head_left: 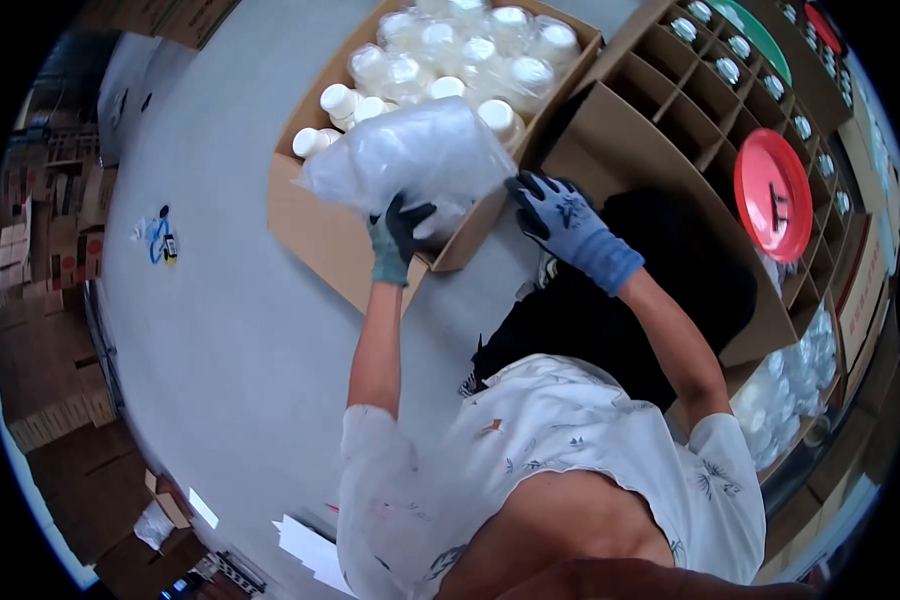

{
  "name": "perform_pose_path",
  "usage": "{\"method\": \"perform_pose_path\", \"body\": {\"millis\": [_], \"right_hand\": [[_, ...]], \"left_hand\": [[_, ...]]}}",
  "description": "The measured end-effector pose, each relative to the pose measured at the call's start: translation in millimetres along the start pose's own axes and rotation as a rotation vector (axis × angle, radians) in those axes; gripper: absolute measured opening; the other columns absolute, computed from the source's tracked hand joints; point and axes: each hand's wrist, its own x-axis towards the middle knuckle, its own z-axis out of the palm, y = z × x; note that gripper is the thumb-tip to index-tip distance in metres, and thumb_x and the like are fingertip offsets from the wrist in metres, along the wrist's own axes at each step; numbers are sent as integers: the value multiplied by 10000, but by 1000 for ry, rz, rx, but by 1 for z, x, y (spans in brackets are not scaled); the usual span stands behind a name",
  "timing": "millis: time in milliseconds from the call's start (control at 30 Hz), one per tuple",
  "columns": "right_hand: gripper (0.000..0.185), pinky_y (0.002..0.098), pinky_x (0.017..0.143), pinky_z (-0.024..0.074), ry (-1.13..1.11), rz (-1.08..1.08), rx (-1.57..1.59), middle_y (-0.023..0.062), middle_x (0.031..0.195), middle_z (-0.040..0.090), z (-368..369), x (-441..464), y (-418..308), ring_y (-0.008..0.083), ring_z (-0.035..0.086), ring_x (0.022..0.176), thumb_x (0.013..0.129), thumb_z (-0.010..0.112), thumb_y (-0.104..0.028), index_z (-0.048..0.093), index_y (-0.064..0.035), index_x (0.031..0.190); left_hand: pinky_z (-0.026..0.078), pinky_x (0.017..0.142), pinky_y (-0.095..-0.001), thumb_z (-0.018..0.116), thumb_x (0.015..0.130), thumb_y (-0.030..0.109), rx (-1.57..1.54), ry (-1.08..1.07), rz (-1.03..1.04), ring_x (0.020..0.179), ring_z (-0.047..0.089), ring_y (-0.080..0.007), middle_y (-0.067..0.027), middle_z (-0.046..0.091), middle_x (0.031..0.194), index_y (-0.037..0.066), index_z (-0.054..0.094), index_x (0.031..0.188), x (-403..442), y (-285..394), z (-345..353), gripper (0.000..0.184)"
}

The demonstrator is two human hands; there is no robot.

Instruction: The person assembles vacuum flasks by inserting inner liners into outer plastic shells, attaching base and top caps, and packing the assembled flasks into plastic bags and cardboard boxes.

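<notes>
A cardboard box (360,262) with raised flaps stands on the floor in front of me, filled with white capped bottles (338,101), many of them in clear plastic. Across its near side lies a bulging translucent plastic bag (400,150); what it contains is not clear. My left hand (398,235), in a grey-green glove with black fingers, is closed on the lower edge of this bag. My right hand (568,222), in a blue-grey and black glove, has its fingers bent at the box's right flap, beside the bag's end. Its fingertips are partly hidden.
On the right stands a large divided carton (660,120) with silver-capped items in some cells. A red round tray (773,195) and a green one (760,40) rest on it. A blue strapped item (160,240) lies on the floor at left, near stacked cartons (55,345).
</notes>
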Motion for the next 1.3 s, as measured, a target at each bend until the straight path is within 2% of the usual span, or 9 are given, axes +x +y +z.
{"method": "perform_pose_path", "body": {"millis": [333, 600, 700, 800, 867, 933, 1000, 1067, 1300], "right_hand": [[375, 490, 1070, 283, 127, 195, -450, 90, 1205, 564, -43, -54, 38, 289, 479, 1181, 790, 616, -213, 606, -109, 1150], [309, 477, 1058, 319, 222, 185, -429, 69, 1148, 613, -31, -27, 29, 271, 531, 1123, 778, 623, -192, 650, -114, 1075], [311, 479, 1057, 329, 237, 166, -381, 75, 1136, 620, -35, -26, 30, 280, 546, 1112, 767, 625, -178, 658, -112, 1069], [305, 483, 1049, 338, 243, 185, -342, 85, 1116, 629, -37, -27, 31, 292, 553, 1101, 758, 621, -160, 665, -99, 1054], [309, 494, 1036, 351, 289, 164, -316, 100, 1094, 636, -36, -29, 34, 310, 562, 1082, 738, 612, -138, 669, -85, 1037], [318, 502, 1030, 356, 284, 154, -304, 105, 1092, 635, -36, -35, 38, 317, 563, 1077, 729, 610, -132, 667, -83, 1038], [313, 511, 1018, 363, 302, 154, -304, 103, 1073, 640, -37, -34, 40, 317, 569, 1064, 729, 597, -139, 670, -82, 1029], [306, 511, 1014, 366, 313, 159, -304, 102, 1065, 643, -37, -36, 40, 318, 573, 1058, 734, 591, -149, 671, -80, 1021], [269, 503, 1024, 363, 380, 152, -274, 125, 1090, 636, -41, -50, 38, 336, 562, 1081, 791, 554, -153, 670, -65, 1017]], "left_hand": [[478, 804, -450, 594, 760, 228, 1286, 340, 443, 877, 631, -370, -227, 651, 983, 4, 596, 1134, 140, -57, -13, 436], [487, 787, -455, 620, 779, 408, 1377, -113, 281, 887, 642, -368, -232, 660, 958, -4, 646, 989, 222, -101, -55, 464], [477, 853, -440, 607, 791, 483, 1417, -369, -323, 988, 627, -345, -236, 643, 1043, -1, 664, 972, 186, 10, -3, 520], [518, 672, -427, 560, 837, 323, 1797, 152, 561, 682, 662, -324, -182, 676, 756, 23, 660, 799, 241, 20, -55, 319], [445, 887, -495, 506, 851, 298, 2191, 67, 290, 1023, 610, -323, -209, 632, 1102, 73, 634, 1055, 262, 42, -67, 330], [288, 1006, -631, 465, 880, 310, 2629, -44, 462, 1237, 470, -313, -153, 482, 1359, 129, 568, 1226, 274, 21, -85, 404], [140, 1007, -743, 428, 909, 327, 2673, -140, -82, 1320, 380, -290, -58, 404, 1443, 195, 502, 1328, 272, 13, -71, 446], [80, 1014, -756, 381, 935, 323, 2736, 87, -159, 1355, 327, -277, -2, 421, 1435, 249, 509, 1335, 270, 1, -55, 426], [110, 1038, -708, 428, 912, 300, 2797, -43, 417, 1323, 366, -276, -49, 485, 1380, 210, 631, 1195, 263, -22, -63, 360]]}}
